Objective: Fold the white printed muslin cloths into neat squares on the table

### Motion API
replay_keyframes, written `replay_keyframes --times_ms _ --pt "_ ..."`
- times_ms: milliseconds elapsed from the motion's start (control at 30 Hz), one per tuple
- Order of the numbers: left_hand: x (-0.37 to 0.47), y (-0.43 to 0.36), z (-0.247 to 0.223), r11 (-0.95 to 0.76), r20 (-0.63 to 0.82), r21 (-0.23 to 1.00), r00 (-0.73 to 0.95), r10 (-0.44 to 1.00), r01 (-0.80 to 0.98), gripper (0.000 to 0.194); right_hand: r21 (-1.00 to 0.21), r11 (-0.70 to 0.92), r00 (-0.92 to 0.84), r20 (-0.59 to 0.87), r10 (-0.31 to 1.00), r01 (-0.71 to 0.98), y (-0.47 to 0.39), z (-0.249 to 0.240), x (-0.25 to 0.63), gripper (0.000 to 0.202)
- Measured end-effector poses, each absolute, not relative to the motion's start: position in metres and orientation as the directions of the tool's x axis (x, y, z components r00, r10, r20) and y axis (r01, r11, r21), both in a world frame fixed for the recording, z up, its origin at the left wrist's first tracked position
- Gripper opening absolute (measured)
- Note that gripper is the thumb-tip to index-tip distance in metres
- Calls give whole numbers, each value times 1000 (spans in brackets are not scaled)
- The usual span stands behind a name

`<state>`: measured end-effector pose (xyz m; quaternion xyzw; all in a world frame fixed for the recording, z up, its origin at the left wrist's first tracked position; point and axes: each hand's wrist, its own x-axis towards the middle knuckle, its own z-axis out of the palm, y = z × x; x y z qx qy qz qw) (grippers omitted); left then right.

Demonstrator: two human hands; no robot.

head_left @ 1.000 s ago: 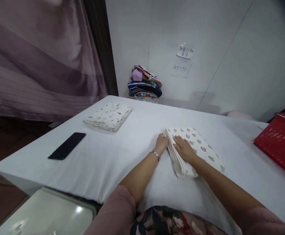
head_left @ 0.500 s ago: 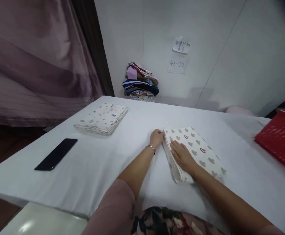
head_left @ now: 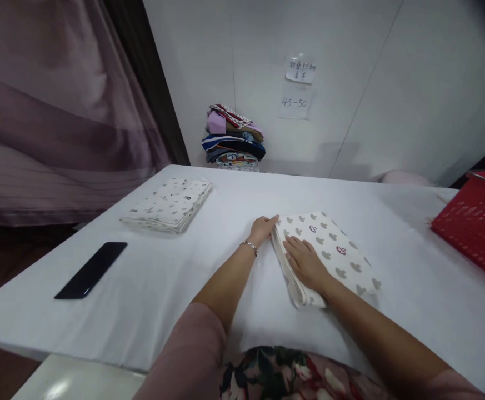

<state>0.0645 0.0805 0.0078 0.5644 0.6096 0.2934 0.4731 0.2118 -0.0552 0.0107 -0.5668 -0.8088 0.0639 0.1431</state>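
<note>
Folded cloth (head_left: 336, 261), cream with grey round-eared shapes plus a red and a dark outlined one, is laid out right of centre on the white-covered surface (head_left: 209, 289). It's been doubled into a flat, slanted packet, with soft layers stacked along the left side and a rounded bend at the near end. At the far left corner, fabric is pinched by the left hand (head_left: 263, 229), that grip being closed, thumb and fingers together; how many layers are caught can't be told. The right hand (head_left: 308, 266) is pressed palm-down on top, grip flat and opened out, nothing clutched. A shiny metal bracelet (head_left: 250, 246) is worn on the left wrist. Over to the left, a second folded packet (head_left: 169, 204) in a similar print is set down, with a slim, glossy black slab (head_left: 92, 270) placed nearer. Off right, a red basket (head_left: 475, 228) is partly cut off by the frame.
</note>
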Motion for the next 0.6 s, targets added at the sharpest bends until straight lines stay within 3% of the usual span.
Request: replay_keyframes --times_ms 167,400,600 --pt "71 83 6 79 -146 764 52 988 640 25 -259 345 -316 150 937 902 -55 13 210 47" --pt "75 81 12 76 -142 764 52 989 640 26 -279 326 -301 130 945 903 -52 17 208 48" --pt "54 60 21 120 -173 835 49 984 537 38 -515 228 -230 62 971 826 -66 36 226 46"
